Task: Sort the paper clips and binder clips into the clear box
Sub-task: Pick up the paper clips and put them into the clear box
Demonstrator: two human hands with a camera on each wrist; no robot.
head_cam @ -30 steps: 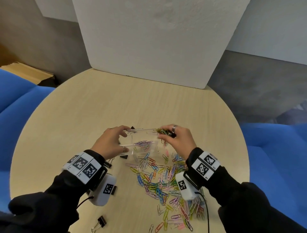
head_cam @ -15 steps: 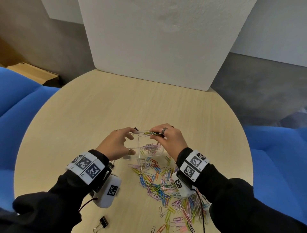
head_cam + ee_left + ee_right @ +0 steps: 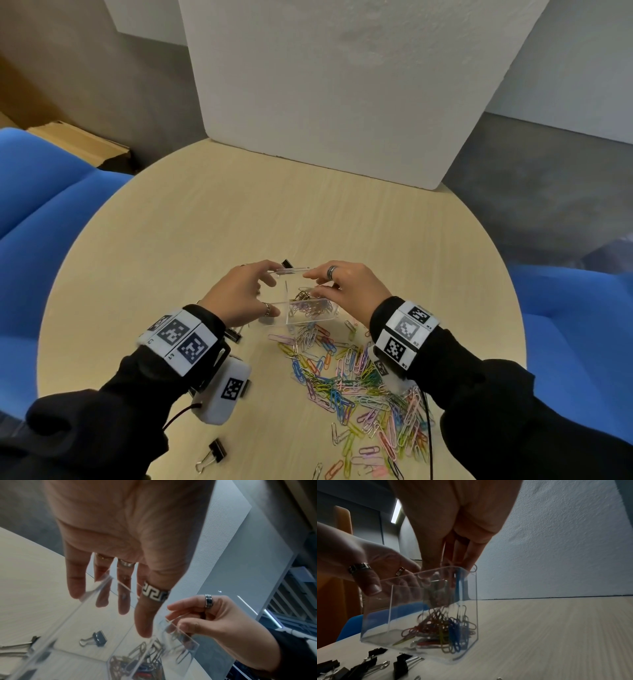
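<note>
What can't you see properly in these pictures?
- Head view: whether the right hand still pinches any clips; its own fingers hide them.
- Right wrist view: the paper clips dropping inside the clear box are motion-blurred, so no count.
- Left wrist view: binder clips at the left edge are cut off and smeared behind the box wall.
- Head view: the paper clip pile is partly covered by the right wrist.
</note>
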